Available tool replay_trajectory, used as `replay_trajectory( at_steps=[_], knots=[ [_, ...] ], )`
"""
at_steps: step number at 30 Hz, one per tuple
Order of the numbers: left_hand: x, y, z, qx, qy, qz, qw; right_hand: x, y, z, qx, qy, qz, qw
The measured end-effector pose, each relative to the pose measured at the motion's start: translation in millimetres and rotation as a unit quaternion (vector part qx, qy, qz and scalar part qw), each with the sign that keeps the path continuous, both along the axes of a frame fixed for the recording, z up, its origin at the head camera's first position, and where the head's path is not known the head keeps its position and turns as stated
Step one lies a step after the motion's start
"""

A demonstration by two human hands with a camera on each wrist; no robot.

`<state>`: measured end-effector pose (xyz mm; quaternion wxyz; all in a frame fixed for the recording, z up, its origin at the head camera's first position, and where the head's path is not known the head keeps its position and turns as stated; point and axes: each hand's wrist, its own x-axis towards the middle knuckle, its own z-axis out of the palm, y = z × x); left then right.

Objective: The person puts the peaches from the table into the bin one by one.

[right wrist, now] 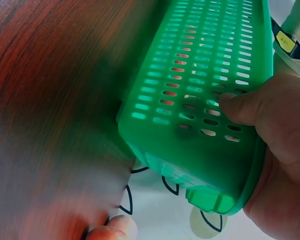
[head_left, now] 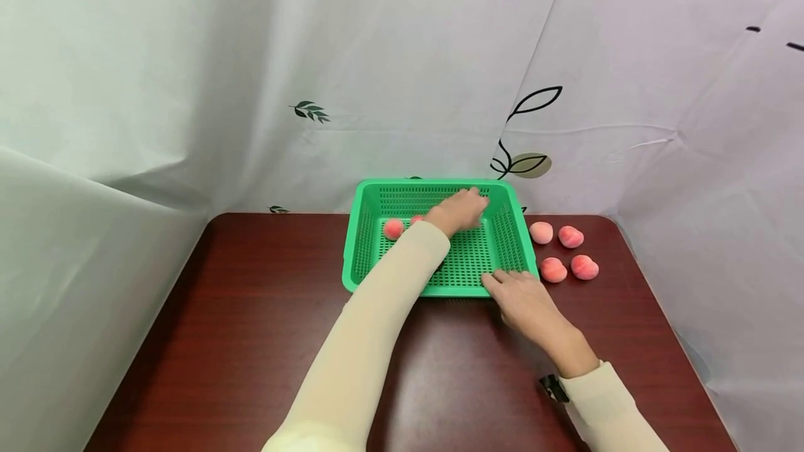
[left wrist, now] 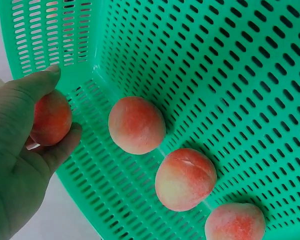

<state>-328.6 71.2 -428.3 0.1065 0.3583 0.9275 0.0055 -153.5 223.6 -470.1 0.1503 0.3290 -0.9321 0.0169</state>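
Observation:
A green plastic basket (head_left: 352, 257) with slotted walls stands at the back of the table. Inside it, my left hand (head_left: 460, 210) reaches toward the right end and holds a peach (left wrist: 52, 118) between thumb and fingers. Three more peaches lie in a row along the basket's long wall in the left wrist view: one (left wrist: 137, 125) nearest the hand, a second (left wrist: 185, 179), and a third (left wrist: 235, 222) at the lower edge. My right hand (head_left: 524, 302) grips the near rim by the right corner, its thumb (right wrist: 240, 107) against the outer wall.
Several peaches (head_left: 585, 268) sit on the dark red wooden table (head_left: 276, 340), just right of the basket. White patterned cloth (head_left: 402, 68) hangs behind the table and at both sides. My left forearm (head_left: 377, 312) crosses over the basket's near rim.

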Motion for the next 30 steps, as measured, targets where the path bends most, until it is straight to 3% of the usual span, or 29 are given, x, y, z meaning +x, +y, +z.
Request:
replay_trajectory(
  at_steps=[9,17,30],
  knots=[
    [-0.3,15.4,-5.9,-0.010,-0.025,0.012,0.9996,-0.1,-1.1,1.2,-0.008,0.002,-0.001,1.000],
    [1.0,22.8,-13.1,-0.025,-0.026,0.012,0.9993,0.8,-1.4,1.6,-0.004,-0.008,-0.006,1.000],
    [2.3,27.7,-19.1,-0.049,-0.031,-0.017,0.9982,2.1,-1.1,2.1,-0.002,-0.005,-0.005,1.000]
  ],
)
